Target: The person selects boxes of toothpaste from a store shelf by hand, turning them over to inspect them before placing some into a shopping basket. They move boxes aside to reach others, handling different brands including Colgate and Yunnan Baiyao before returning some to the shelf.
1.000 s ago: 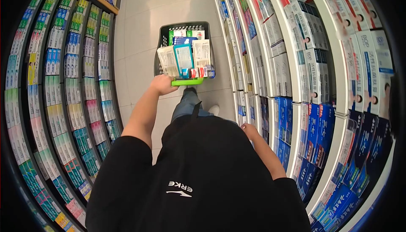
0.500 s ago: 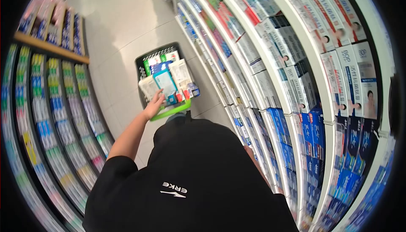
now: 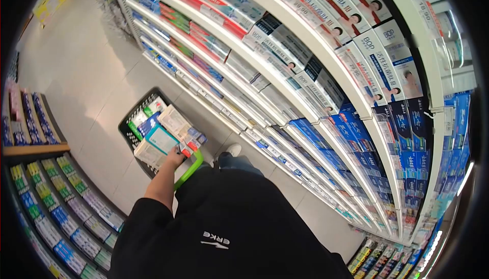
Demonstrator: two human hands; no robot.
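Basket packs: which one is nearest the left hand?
The teal-bordered pack, between two white packs; the left hand sits at its lower corner. The blue pack lies farther back in the basket.

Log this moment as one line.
left hand: at green handle, beside boxes | right hand: unseen | basket: black, filled

Black shopping basket (image 3: 131, 119), green handle (image 3: 189, 169), heaped with upright product boxes (image 3: 162, 139)

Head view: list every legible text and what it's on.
"ERKE", upside down, on the black shirt.
"BOP" on a white box, upper right.
Other boxes and the packs in the basket: too small or blurred to read.
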